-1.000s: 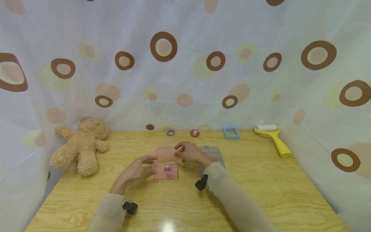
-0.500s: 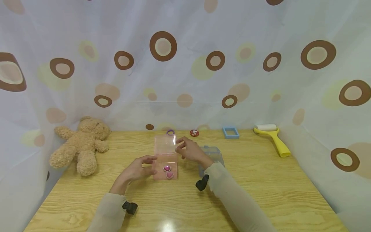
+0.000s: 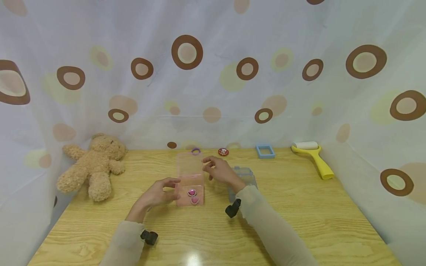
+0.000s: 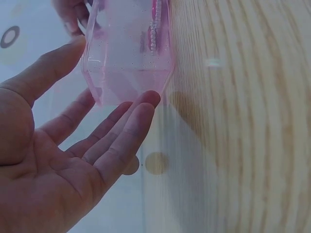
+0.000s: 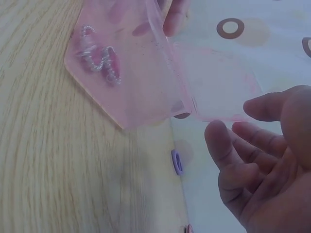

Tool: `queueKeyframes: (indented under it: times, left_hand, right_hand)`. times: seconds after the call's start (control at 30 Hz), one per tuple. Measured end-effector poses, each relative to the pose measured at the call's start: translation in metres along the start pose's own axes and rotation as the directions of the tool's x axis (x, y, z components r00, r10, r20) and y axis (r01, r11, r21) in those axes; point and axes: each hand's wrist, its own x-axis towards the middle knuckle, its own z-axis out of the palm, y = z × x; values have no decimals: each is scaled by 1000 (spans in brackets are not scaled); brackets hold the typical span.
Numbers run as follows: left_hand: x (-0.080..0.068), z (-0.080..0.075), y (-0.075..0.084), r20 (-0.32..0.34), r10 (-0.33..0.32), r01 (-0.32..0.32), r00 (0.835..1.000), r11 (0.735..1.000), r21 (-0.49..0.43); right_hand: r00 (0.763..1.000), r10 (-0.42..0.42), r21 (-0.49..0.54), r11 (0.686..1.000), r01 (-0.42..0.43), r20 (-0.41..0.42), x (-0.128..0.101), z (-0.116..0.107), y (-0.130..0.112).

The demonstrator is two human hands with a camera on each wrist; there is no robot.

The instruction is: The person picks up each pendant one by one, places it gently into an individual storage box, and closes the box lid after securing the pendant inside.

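Head view: pink transparent box [image 3: 190,184] sits on the wooden table [image 3: 299,214], near the middle, lid [image 3: 189,164] raised upright at the far side. Two pink heart-shaped pieces [image 3: 193,196] lie in the near end of the base.

Left hand [image 3: 156,194] is at the box's left edge, palm turned toward it. Left wrist view: fingers [image 4: 127,127] extended and relaxed, fingertips touching the near corner of the box [image 4: 127,53]; thumb lies along its side. No grip is closed around it.

Right hand [image 3: 219,171] is just right of the raised lid, at lid height. Right wrist view: fingers [image 5: 228,150] loosely bent, tips just beside the free edge of the lid [image 5: 218,87]; cannot tell whether they touch it. Nothing is clasped in the hand. The heart-shaped pieces [image 5: 99,58] show through the base in this view.

Box lies between the two hands, left hand at the base, right hand at the lid.

Other items on the table: grey clear box [image 3: 244,177] behind the right wrist; teddy bear [image 3: 94,164] at the left edge; purple ring [image 3: 196,151], red round piece [image 3: 223,152], blue square frame [image 3: 265,152] and yellow lint roller [image 3: 313,157] along the back. Dotted curtain [image 3: 213,74] encloses the workspace.
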Motion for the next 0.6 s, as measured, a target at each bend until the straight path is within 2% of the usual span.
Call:
queueKeyframes:
  times: [0.13, 0.47, 0.6]
  left_hand:
    - [0, 0, 0, 3, 0, 0, 1000, 1000, -5]
    - [1, 0, -2, -3, -9, 9, 1000, 1000, 0]
    - [0, 0, 0, -4, -6, 6, 1000, 1000, 0]
  right_hand:
    - [1000, -17, 7, 1000, 17, -10, -1, -2, -1]
    - [1000, -19, 123, 992, 18, 6, -8, -8, -9]
    - [998, -54, 129, 990, 51, 17, -11, -10, -11]
